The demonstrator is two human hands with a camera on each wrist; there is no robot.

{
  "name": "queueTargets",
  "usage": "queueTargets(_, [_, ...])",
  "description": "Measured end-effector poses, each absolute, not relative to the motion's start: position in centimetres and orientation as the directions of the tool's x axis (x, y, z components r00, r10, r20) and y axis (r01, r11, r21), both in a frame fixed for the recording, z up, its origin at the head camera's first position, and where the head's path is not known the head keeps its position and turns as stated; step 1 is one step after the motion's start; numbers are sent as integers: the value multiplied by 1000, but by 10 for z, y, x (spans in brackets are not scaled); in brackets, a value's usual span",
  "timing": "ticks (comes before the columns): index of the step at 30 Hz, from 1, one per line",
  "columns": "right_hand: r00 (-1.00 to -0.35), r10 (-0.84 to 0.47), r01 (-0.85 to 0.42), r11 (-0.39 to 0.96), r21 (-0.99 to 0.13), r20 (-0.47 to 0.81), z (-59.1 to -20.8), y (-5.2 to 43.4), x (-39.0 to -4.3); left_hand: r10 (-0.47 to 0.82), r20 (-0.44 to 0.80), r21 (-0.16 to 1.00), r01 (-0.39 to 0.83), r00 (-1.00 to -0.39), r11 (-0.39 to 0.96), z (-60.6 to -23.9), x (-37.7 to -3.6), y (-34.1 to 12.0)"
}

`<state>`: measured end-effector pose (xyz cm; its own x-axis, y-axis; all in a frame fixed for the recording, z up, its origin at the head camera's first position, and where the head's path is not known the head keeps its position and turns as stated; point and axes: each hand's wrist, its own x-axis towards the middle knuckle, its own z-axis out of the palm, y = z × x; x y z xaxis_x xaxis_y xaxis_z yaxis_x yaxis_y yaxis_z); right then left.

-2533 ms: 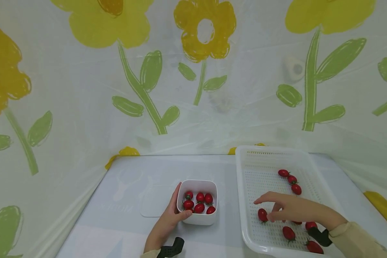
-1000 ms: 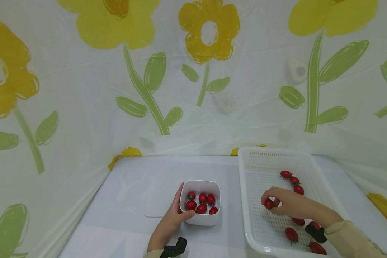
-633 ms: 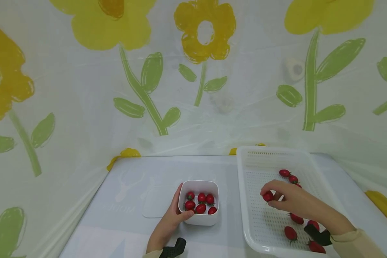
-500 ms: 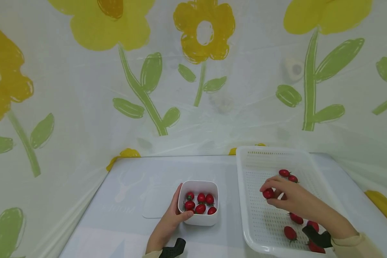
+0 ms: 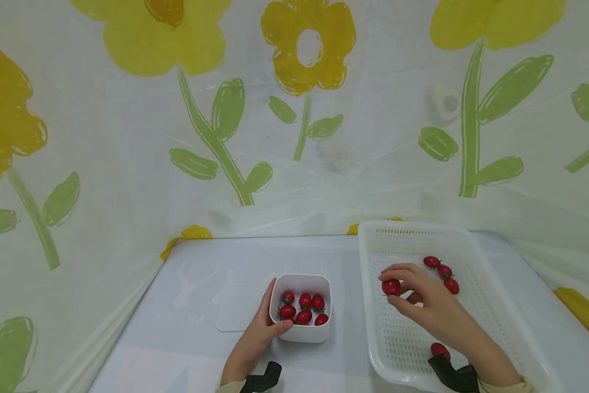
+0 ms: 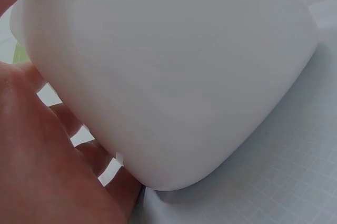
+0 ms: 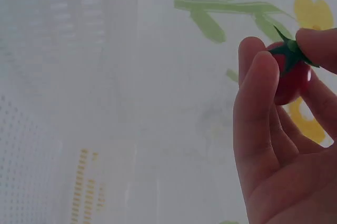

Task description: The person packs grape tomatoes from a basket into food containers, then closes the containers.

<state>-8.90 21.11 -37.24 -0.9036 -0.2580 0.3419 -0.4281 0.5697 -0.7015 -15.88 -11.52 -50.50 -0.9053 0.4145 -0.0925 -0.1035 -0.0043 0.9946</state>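
A small white square tub (image 5: pixel 300 334) stands mid-table with several cherry tomatoes (image 5: pixel 304 309) inside. My left hand (image 5: pixel 260 332) grips its left wall, thumb over the rim; in the left wrist view the tub's side (image 6: pixel 168 71) fills the frame against my fingers (image 6: pixel 58 150). My right hand (image 5: pixel 424 300) is raised over the left part of the white perforated tray (image 5: pixel 491 284) and pinches one cherry tomato (image 5: pixel 391 286) between thumb and fingertips. The right wrist view shows that tomato (image 7: pixel 289 74) with its green stem held in the fingers.
More tomatoes lie in the tray: three in a row at the back (image 5: pixel 441 271) and one by my wrist (image 5: pixel 439 350). A flat translucent lid (image 5: pixel 235 311) lies left of the tub. Flower-printed plastic sheeting (image 5: pixel 294 109) walls the table behind and at both sides.
My right hand took a tomato from the tray floor, lifted it and carried it left toward the tray's left wall. The left hand and the tub stayed put.
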Motion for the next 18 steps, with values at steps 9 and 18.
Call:
queueTargets(9, [-903,-148,-426,447,-787,404,-373,181,-86,412,-96,995,-105,-906,3,-505,-159,-115])
queueTargets(18, [-925,-76,-373,355,-857,372,-379,158,-89,417,-84,996,-94,-905,-4,-506,-158,-116])
